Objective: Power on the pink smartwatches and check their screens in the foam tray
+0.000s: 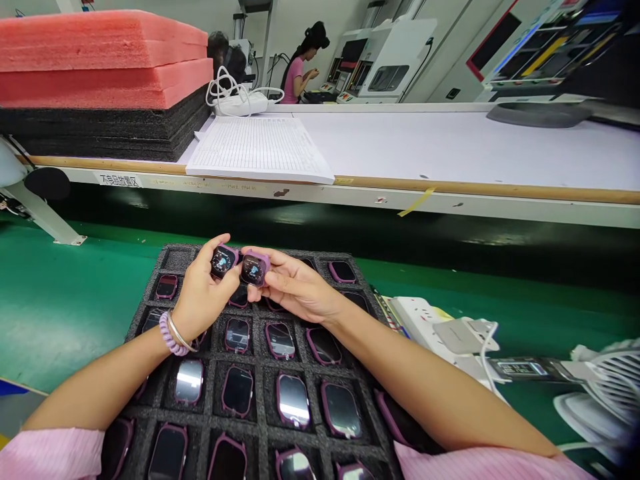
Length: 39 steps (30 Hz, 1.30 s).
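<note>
My left hand (pixel 205 290) is closed on a purple-framed smartwatch body (pixel 223 261) whose screen is lit with a dial. Close beside it, a second lit smartwatch body (pixel 254 269) sits between the fingers and thumb of my right hand (pixel 295 283). Neither watch has a strap. Both hands hover over the far part of a black foam tray (pixel 255 417), whose compartments hold several more purple watch bodies with dark screens, such as one watch body (pixel 237 390) near the middle. My hands and forearms hide some of the compartments.
A white power strip (pixel 417 320) with a plugged-in charger and a small white fan (pixel 613 380) stand to the right. Beyond the green table (pixel 95 280), a raised shelf (pixel 390 150) bears papers (pixel 260 150) and stacked red and black foam (pixel 105 60). People sit in the background.
</note>
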Motion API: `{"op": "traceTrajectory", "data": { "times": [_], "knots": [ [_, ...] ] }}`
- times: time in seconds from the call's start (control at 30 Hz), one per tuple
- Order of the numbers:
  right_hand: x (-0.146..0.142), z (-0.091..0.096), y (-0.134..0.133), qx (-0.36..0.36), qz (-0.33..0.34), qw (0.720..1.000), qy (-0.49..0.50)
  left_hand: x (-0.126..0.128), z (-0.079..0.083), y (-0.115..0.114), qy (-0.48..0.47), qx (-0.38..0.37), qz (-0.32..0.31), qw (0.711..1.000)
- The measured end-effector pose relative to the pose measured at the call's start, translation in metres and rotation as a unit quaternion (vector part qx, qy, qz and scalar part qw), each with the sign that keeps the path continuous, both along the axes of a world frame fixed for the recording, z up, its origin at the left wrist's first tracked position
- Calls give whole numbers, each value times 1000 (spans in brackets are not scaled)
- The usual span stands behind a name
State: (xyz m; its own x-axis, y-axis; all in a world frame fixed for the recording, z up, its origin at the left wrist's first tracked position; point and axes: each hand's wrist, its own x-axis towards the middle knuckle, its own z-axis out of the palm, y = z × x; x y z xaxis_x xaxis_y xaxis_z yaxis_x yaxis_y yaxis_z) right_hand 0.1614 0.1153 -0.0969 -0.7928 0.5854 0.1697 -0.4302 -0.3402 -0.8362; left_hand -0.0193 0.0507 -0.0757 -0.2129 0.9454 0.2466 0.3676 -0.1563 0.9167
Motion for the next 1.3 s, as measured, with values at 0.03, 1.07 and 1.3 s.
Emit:
{"op": "traceTrajectory", "data": {
  "times": [0.03, 1.07, 1.3],
  "knots": [
    [0, 0, 0, -1, -3, 1000, -2, 0, 0, 0, -1, 1, 0, 1000],
    [0, 2, -1, 9, -14, 1000, -24, 0, 2, -1, 3, 10, -3, 1000],
    [0, 2, -1, 7, -10, 1000, -15, 0, 2, -1, 10, 8, 2, 1000]
  ]
}}
